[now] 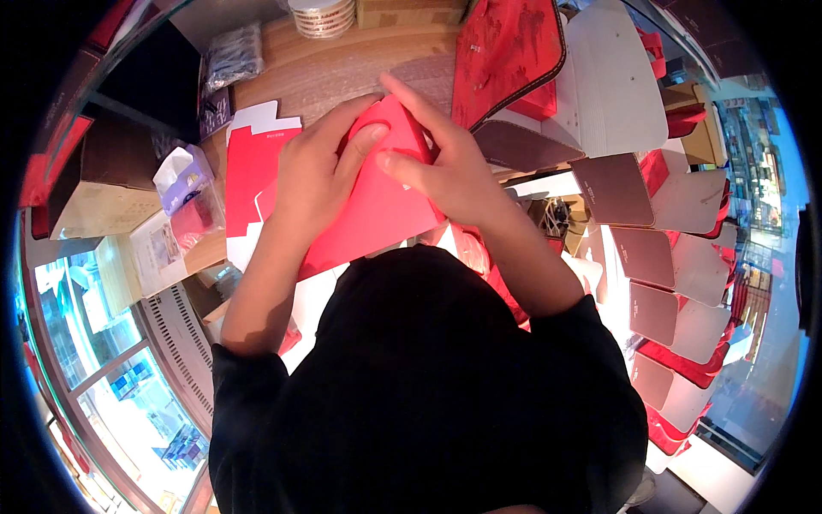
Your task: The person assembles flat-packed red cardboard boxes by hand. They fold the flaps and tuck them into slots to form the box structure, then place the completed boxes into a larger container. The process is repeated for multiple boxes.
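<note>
Between both hands is a red cardboard box point(377, 210), partly folded, with its narrow end pointing away from me. My left hand point(318, 167) is closed on its left side, thumb laid on the top panel. My right hand point(449, 167) grips the right side, with its thumb on the red face and the index finger stretched along the far corner. The palms hide part of the folds. Just left of the left hand, flat red-and-white carton blanks point(253, 163) lie on the wooden table point(295, 64).
An open red-lined gift box point(509, 60) stands at the far right of the table. More open boxes with brown and white lids point(616, 188) line the right side. A tissue pack point(184, 180), a brown carton point(103, 180), a plastic-wrapped bundle point(233, 56) and a ribbon roll point(323, 17) sit leftward and behind.
</note>
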The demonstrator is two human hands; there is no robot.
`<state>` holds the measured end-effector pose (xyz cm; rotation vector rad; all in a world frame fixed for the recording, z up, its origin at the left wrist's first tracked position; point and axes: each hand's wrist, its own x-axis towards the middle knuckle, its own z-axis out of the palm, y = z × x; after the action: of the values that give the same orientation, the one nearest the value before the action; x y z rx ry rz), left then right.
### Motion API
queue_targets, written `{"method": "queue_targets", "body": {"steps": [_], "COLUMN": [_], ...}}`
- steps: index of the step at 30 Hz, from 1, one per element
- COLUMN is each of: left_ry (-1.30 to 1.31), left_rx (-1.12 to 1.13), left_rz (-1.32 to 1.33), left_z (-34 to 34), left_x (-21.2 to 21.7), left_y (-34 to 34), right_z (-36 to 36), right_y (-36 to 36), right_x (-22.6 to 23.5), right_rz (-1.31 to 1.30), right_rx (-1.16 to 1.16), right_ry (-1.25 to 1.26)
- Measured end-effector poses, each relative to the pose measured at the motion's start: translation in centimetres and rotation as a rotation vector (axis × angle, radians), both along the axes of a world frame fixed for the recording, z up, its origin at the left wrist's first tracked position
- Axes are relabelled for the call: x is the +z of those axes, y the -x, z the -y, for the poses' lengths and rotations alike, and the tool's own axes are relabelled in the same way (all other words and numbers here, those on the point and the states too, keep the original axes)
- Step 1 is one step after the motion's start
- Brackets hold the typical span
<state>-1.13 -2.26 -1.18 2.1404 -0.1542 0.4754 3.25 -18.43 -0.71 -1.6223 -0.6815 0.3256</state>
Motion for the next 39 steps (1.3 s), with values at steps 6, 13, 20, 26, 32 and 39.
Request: {"method": "queue_targets", "body": {"steps": [6,13,20,26,32,39], "left_ry": [0.129,0.196,-0.082,-0.276,-0.374,-0.365], "left_rx": [-0.010,-0.031,-0.030,0.015,0.120,0.121], "left_rz": [-0.044,-0.092,-0.254,-0.261,-0.263,-0.293], "left_z": [0.2,-0.2,-3.4,-5.3,-5.2,-5.3], "left_x": [0.1,-0.4,-0.6,-0.9,-0.5,-0.3], "left_y": [-0.1,-0.2,0.0,1.3,1.2,1.3], "right_z": [0.1,0.0,0.9,1.1,1.1,1.6], "right_y": [0.1,0.4,-0.6,-0.7,-0.4,-0.1], "right_x": [0.1,0.2,0.7,0.0,0.5,1.1], "right_rz": [0.060,0.047,-0.052,-0.086,-0.062,0.111], "right_rx": [-0.010,-0.020,-0.058,-0.040,-0.002,0.116], "right_ry": [0.033,0.030,-0.054,-0.091,-0.031,0.149]}}
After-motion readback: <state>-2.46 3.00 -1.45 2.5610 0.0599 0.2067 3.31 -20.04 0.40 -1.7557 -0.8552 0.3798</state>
